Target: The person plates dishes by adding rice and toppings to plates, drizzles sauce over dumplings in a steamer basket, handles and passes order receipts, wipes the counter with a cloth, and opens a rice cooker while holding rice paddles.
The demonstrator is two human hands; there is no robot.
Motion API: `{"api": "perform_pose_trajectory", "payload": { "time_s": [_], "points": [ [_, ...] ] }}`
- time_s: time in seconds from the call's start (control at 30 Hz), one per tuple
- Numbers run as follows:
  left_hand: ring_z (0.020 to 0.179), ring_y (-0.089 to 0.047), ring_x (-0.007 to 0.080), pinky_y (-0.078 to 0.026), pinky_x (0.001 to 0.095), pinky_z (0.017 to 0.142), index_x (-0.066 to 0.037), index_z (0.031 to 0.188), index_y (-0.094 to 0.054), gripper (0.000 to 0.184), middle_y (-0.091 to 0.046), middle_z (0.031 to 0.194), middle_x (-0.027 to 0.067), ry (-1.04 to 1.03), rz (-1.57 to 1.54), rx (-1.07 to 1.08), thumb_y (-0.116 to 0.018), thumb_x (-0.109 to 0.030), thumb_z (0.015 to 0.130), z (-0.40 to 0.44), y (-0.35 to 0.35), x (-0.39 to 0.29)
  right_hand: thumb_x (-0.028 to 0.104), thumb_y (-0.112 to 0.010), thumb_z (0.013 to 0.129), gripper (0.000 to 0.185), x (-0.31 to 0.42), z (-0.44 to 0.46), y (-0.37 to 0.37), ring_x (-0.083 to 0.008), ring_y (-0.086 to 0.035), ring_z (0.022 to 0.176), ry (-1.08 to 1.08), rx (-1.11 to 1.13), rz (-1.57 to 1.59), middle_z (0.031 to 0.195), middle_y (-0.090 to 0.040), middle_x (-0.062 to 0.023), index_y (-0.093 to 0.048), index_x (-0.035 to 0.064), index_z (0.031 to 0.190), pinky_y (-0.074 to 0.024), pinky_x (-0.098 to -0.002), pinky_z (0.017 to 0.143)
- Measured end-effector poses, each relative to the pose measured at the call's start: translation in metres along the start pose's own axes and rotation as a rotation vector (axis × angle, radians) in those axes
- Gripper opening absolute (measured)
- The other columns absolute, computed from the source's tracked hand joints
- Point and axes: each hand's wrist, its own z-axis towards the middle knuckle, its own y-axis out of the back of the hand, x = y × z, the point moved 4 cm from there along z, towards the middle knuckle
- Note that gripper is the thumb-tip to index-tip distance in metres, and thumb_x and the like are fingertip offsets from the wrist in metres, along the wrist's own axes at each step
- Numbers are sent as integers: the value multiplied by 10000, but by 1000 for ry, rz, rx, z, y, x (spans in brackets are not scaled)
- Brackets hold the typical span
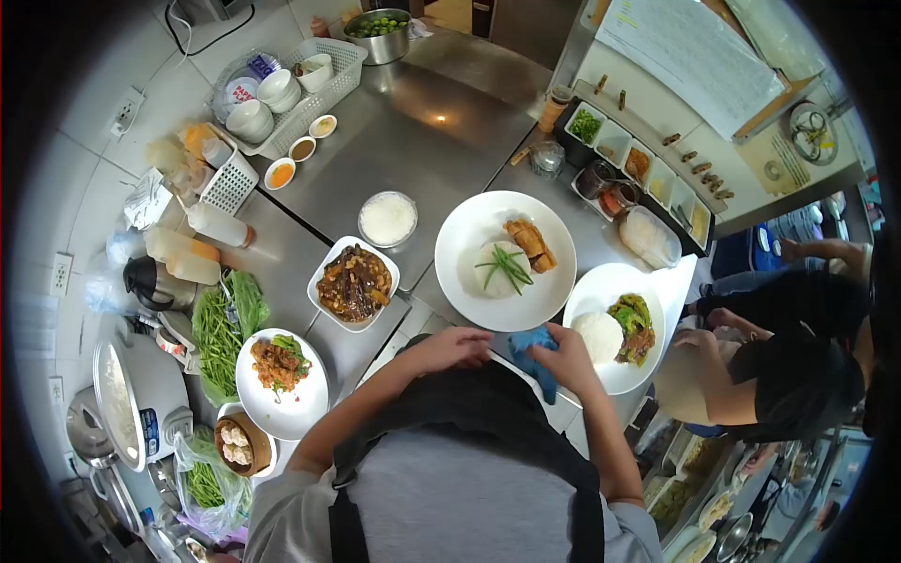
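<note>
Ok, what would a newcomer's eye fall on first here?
Probably the big white plate at the centre, its rice crossed by green strips beside browned pieces. Just below it in the picture, the right hand grips a bright blue cloth or glove. Left of the plate, a squarish bowl holds dark food.

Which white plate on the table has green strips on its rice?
The large plate in the middle; on the right plate the rice is bare; the left plate shows no rice.
</note>
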Motion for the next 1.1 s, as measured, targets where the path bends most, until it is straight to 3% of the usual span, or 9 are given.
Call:
{"api": "perform_pose_trajectory", "payload": {
  "time_s": [0.2, 0.27, 0.33, 0.47, 0.5, 0.6, 0.67, 0.8, 1.1],
  "points": [
    [1150, -489, 164, -388, 321, 999, -68, 1407, -316, 590, -523, 1243, 88, -528, 14, -177, -587, -182, 895, 7, 19, -98, 311, -568, 896, 364, 82, 40, -7, -288, -659, 870, 463, -135, 18, 951, -663, -194, -618, 7, 1089, -498, -359, 760],
    [1087, -537, 154, -433, 313, 946, -65, 1326, -426, 455, -559, 1169, 68, -365, -196, -412, -530, -235, 917, 1, 61, -118, 281, -555, 900, 332, 108, 78, 34, -301, -654, 894, 384, -19, -46, 1065, -641, -194, -616, 19, 1094, -505, -370, 752],
    [972, -591, 142, -490, 309, 850, -81, 1243, -489, 342, -600, 1084, 53, -316, -301, -730, -508, -192, 920, 4, 128, -125, 189, -543, 872, 235, 140, 132, 76, -288, -651, 881, 247, -343, -304, 1107, -613, -174, -637, 41, 1028, -516, -380, 733],
    [1021, -558, 180, -427, 331, 912, -63, 1195, -490, 349, -591, 1075, 63, -596, 15, -814, -552, -253, 909, 23, 209, -204, 103, -553, 796, 167, 59, 318, 58, -275, -651, 822, 645, -603, -1212, 978, -637, -135, -662, 80, 921, -539, -384, 702],
    [1052, -554, 202, -422, 376, 938, -60, 1221, -486, 406, -586, 1111, 80, -585, 192, -857, -571, -292, 898, 33, 229, -208, 106, -554, 798, 167, 43, 341, 53, -276, -650, 836, 625, -533, -1209, 982, -639, -133, -662, 79, 923, -539, -384, 707],
    [1177, -489, 290, -297, 564, 1014, -86, 1319, -447, 610, -520, 1246, 148, 194, 1154, -832, -614, -419, 836, 52, 259, -180, 115, -555, 809, 171, 25, 374, 48, -277, -646, 863, 623, -271, -1202, 982, -643, -133, -661, 78, 938, -538, -380, 729],
    [1246, -430, 311, -231, 568, 1045, -154, 1383, -393, 678, -472, 1314, 171, 160, 1133, -849, -625, -452, 821, 63, 283, -161, 121, -554, 822, 181, 27, 363, 65, -278, -645, 863, 658, -31, -1203, 963, -642, -141, -662, 76, 961, -534, -373, 754],
    [1254, -417, 326, -118, 626, 1055, -136, 1392, -389, 729, -453, 1326, 185, 24, 975, -864, -628, -483, 798, 48, 300, -158, 125, -602, 817, 247, 103, 296, 125, -292, -644, 827, 723, -385, -666, 965, -638, -163, -654, 59, 1050, -520, -374, 761],
    [1173, -509, 261, -389, 346, 984, -61, 1290, -516, 470, -535, 1259, 162, -307, 574, -1125, -620, -236, 867, -83, 251, -154, 107, -693, 777, 145, 48, 253, 372, -176, -653, 669, 473, -906, -280, 769, -698, -100, -700, 9, 884, -510, -273, 655]
  ]
}}
